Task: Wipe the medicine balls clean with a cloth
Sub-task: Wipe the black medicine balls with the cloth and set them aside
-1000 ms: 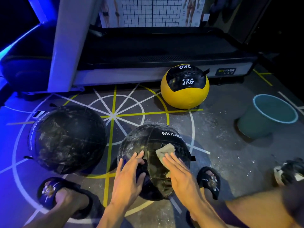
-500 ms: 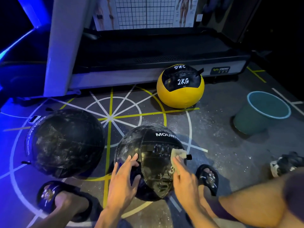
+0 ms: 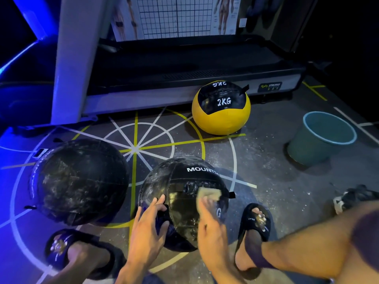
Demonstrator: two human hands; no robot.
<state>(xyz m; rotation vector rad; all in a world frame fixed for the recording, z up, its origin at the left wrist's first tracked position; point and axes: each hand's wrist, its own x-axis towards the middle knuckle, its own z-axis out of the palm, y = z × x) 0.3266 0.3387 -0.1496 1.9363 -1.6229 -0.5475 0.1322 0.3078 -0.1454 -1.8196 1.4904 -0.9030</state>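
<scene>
I see the right hand point(image 3: 212, 226) press a cloth point(image 3: 209, 194) flat on the black ball point(image 3: 182, 193), fingers together. The left hand point(image 3: 148, 228) rests there, fingers spread.

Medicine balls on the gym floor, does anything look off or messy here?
Yes. The left black ball is covered in whitish smears, and white specks litter the floor around the ball being wiped. The yellow ball looks clean.

The near black ball point(image 3: 182, 201) says "MOUNT…", the rest hidden. The yellow ball point(image 3: 221, 117) says "2KG" twice. The treadmill point(image 3: 205, 78) sticker maybe reads "BODY STRONG".
</scene>
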